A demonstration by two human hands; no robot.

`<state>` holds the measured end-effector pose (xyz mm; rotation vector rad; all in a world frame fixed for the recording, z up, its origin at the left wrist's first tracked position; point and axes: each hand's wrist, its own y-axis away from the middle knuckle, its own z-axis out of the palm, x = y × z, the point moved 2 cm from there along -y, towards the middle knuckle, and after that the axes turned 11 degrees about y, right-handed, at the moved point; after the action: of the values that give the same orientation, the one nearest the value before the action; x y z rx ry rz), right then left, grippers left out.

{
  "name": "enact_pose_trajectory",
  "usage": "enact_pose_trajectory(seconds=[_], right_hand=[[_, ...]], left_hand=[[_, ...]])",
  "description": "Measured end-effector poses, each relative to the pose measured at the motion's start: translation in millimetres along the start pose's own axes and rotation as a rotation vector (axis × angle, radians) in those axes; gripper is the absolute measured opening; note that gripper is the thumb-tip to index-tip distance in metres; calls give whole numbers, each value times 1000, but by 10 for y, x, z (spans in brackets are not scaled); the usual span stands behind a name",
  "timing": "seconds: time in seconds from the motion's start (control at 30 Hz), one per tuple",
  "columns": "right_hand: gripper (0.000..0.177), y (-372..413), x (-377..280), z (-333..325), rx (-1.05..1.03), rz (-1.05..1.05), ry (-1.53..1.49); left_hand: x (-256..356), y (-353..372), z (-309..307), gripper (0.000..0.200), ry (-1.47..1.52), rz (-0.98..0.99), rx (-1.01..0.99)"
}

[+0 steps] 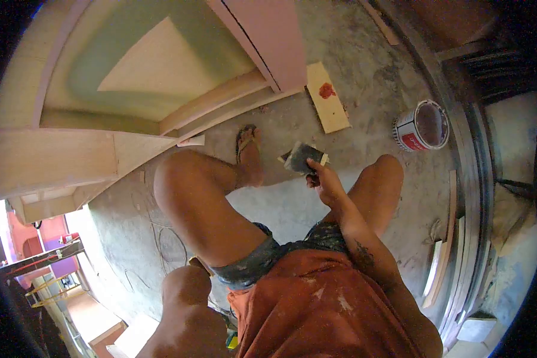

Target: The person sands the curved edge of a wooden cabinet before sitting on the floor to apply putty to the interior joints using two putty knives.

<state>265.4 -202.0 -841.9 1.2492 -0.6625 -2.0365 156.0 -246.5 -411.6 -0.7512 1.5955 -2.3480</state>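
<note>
My right hand (322, 179) is closed, thumb on top, around a dark grey piece of sandpaper (304, 157). A pale yellowish edge shows beside the sandpaper at its right side. It is held above the concrete floor, between my knees. My left arm (188, 298) is bent at the lower left, and its hand is hidden from view. Ahead of my right hand lies a pale wooden board (329, 101) with a red blotch on it.
An open paint can (413, 134) stands on the floor to the right. A large wooden panel piece (143, 71), partly green and pink, fills the upper left. Wood strips (450, 238) lie along the right side. A thin cable (161, 241) curls on the floor at left.
</note>
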Motion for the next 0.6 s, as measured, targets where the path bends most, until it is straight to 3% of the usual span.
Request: enact_pose_trajectory(seconds=[0.6], right_hand=[[23, 23, -1, 24, 42, -13, 25]], left_hand=[[-56, -8, -93, 34, -4, -124, -75]])
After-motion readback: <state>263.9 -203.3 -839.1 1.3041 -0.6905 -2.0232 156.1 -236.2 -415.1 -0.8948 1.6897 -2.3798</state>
